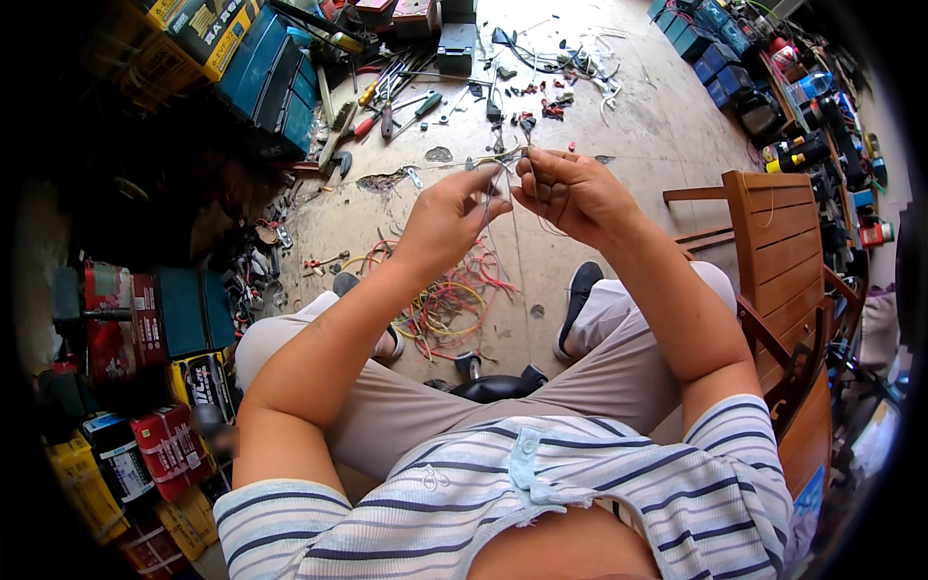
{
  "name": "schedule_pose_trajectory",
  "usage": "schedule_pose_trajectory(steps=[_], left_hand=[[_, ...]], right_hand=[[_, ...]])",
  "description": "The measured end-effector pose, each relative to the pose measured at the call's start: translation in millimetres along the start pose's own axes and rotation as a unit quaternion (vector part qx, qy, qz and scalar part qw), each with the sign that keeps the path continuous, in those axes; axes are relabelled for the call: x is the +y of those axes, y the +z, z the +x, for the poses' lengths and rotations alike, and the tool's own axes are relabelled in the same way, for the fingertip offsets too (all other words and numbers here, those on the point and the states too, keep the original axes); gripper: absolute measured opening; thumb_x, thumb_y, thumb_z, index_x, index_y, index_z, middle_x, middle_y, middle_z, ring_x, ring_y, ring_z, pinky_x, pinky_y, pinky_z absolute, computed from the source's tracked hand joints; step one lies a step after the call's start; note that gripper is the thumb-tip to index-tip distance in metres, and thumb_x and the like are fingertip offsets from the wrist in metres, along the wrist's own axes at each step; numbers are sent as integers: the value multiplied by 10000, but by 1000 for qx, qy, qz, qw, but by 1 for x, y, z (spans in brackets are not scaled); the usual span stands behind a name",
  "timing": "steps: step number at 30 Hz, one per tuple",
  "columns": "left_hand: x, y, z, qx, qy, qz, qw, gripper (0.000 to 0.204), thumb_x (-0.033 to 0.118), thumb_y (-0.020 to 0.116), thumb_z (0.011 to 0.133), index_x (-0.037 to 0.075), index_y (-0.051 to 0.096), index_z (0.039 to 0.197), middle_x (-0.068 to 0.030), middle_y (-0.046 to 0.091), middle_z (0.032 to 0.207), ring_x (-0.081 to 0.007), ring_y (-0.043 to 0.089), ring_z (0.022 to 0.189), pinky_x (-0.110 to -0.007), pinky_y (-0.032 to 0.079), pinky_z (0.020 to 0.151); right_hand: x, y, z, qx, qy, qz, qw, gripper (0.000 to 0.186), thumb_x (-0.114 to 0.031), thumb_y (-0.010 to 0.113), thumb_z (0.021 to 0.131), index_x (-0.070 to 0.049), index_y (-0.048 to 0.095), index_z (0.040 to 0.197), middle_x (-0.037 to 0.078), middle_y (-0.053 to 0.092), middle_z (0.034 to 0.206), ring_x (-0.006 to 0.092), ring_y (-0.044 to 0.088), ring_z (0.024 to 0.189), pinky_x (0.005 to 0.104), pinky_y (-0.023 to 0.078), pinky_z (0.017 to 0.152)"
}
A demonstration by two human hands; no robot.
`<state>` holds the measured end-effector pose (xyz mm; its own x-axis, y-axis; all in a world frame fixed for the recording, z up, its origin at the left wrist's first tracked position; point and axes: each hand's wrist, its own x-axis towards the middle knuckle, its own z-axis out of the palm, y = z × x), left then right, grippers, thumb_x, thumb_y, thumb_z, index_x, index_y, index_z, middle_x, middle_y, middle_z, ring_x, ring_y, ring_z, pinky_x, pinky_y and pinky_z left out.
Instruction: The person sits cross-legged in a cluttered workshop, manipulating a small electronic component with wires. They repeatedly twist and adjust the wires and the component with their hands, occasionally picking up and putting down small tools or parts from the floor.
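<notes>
Both my hands are raised in front of me, close together above the floor. My right hand (578, 191) is closed, its thumb and fingers pinching thin wires, and a dark end sticks up past the fingertips. A thin grey wire (508, 191) hangs down between the two hands. Around it curl the fingers of my left hand (452, 215), slightly blurred at the tips, with the thumb pointing toward the right hand. Below them on the floor, between my feet, lies a tangle of red, yellow and green wires (447, 302).
Screwdrivers (389, 118) and other tools lie at the far left, near a black battery (455, 50). Small connectors and cable scraps (553, 104) are scattered farther away. A wooden chair (778, 242) stands at right. Boxed batteries (172, 440) are stacked at left. A black stool part (493, 387) shows between my legs.
</notes>
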<state>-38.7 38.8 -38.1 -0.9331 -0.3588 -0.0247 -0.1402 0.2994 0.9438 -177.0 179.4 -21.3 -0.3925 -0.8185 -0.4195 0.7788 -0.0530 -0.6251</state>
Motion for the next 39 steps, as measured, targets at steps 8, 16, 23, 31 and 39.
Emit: schedule_pose_trajectory(steps=[8, 16, 23, 31, 39], left_hand=[[12, -4, 3, 125, 237, 106, 958, 254, 18, 659, 809, 58, 665, 1060, -100, 641, 998, -182, 651, 827, -277, 513, 738], [18, -3, 2, 140, 236, 96, 957, 141, 50, 655, 825, 23, 667, 963, -91, 647, 868, -169, 632, 741, -265, 490, 652], [16, 4, 3, 138, 100, -54, 984, 147, 133, 623, 872, 1, 643, 934, -55, 613, 732, -96, 558, 602, -236, 442, 545], [32, -7, 5, 35, -188, -304, 933, 189, 252, 630, 882, 70, 584, 862, 54, 444, 614, -6, 338, 480, -186, 237, 411], [13, -25, 10, -42, -406, -420, 810, 436, 517, 530, 869, 88, 550, 793, 30, 441, 581, -40, 290, 405, -191, 188, 367]], right_hand=[[13, 14, -6, 13, -1, -24, 1000, 184, -152, 587, 911, 16, 575, 985, 60, 628, 874, 125, 630, 767, 266, 543, 782], [13, 16, -8, 36, -19, -35, 999, 169, -146, 605, 899, 1, 603, 983, 52, 636, 894, 120, 631, 784, 256, 541, 779], [22, 14, -5, 30, -32, -55, 997, 164, -150, 638, 876, -18, 632, 973, 38, 643, 898, 112, 630, 792, 243, 539, 760], [28, 15, -1, 64, -115, -168, 977, 212, -156, 687, 838, 9, 650, 963, 53, 653, 870, 115, 622, 748, 224, 519, 708], [37, 15, -2, -14, -139, -302, 943, 205, -147, 637, 866, 40, 621, 950, 68, 637, 860, 121, 623, 748, 237, 518, 699]])
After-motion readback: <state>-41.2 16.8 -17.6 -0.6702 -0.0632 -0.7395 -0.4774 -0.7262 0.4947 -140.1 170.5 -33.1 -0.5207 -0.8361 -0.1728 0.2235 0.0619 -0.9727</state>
